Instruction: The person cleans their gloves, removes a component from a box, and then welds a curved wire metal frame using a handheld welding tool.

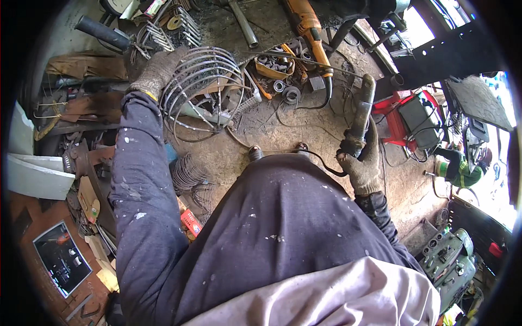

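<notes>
pale cloth [337, 296], left grip [156, 71] closed on metal cage [218, 87] at left edge, right grip [365, 169] clasping welding holder [361, 115]

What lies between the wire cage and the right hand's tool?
In the head view: floor with a slim orange item, a dark ring and a black cable.

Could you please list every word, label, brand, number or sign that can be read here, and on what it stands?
There is no text I can quote.
Red box beside the left forearm: pale printing, too small and blurred.
Orange power tool: any marking is too small to read.
Green machine with round dials: any markings are too small.
Rod holder in the right hand: no lettering visible.
</notes>
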`<state>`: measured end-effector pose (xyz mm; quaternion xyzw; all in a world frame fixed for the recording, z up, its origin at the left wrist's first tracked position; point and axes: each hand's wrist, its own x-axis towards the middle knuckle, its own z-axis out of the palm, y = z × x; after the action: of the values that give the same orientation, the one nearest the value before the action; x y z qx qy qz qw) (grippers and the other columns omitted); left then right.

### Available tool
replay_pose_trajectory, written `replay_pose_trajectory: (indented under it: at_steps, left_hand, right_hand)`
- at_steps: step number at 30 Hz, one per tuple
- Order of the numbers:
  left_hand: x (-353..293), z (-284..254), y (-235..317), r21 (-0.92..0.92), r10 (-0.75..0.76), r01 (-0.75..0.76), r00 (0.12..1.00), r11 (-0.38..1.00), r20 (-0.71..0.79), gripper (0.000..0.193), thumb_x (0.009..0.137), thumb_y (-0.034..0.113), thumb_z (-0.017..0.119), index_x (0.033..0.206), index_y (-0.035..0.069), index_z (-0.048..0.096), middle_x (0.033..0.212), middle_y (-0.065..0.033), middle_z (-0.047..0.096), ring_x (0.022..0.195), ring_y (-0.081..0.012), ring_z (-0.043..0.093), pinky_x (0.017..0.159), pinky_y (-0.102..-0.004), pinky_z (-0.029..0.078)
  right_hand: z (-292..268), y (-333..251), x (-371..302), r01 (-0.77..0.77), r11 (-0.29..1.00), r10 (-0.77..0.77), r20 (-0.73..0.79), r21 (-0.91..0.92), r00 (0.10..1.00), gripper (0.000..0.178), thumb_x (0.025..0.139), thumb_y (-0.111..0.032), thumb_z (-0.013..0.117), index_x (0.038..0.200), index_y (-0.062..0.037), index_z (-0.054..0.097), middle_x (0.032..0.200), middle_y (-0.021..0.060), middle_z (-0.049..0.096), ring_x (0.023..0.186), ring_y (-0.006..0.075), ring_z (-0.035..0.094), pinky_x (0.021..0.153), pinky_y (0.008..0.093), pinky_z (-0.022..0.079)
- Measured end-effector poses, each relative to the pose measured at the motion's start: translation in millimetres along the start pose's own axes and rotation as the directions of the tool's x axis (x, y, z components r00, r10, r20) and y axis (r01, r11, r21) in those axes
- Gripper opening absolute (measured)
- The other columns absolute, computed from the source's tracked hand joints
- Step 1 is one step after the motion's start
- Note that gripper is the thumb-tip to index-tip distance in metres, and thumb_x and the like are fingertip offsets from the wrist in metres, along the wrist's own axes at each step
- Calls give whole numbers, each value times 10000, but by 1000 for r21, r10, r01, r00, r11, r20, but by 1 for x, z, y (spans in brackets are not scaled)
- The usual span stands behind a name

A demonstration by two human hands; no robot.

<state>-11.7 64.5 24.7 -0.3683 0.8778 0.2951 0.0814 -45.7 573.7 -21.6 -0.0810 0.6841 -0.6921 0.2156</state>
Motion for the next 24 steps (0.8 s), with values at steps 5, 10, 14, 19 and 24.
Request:
replay_pose_trajectory:
  at_steps: [5,10,14,19,24]
  left_hand:
    - [-3,1,6,88,30,-30,1000,996,7,758,872,695,533,1147,11,714,1090,-161,724,1004,-286,668,925,-398,467]
    - [-15,4,15,101,14,-5,996,995,-93,736,892,684,525,1128,15,721,1060,-172,726,999,-308,670,920,-404,471]
    - [-10,4,11,70,0,4,998,998,-59,714,893,673,540,1141,28,719,1079,-167,723,1008,-304,669,918,-399,474]
    - [-15,2,14,89,10,-4,998,996,-68,697,893,664,546,1158,43,717,1092,-165,721,1018,-299,669,923,-402,473]
    - [-19,2,15,66,5,0,997,998,-74,723,885,684,527,1166,46,715,1096,-170,720,1027,-297,667,929,-403,468]
  right_hand:
    - [2,-4,1,-34,999,34,9,-13,999,1127,616,-83,865,1549,-49,234,1348,97,485,1152,183,508,970,349,449]
    - [6,-5,4,6,998,-8,-22,-68,1000,1037,626,-37,744,1544,-82,265,1047,51,533,833,134,573,717,290,525]
    - [5,-2,3,14,998,-15,-21,-58,1000,1031,623,-27,727,1543,-82,267,1049,53,534,834,137,574,715,292,526]
    - [5,1,3,6,997,-9,-32,-78,999,1024,621,6,702,1544,-88,268,1054,57,533,837,135,570,718,288,521]
    - [6,2,7,-25,994,23,-20,-102,1000,1050,623,-22,765,1539,-60,253,1202,86,506,1017,166,536,858,316,484]
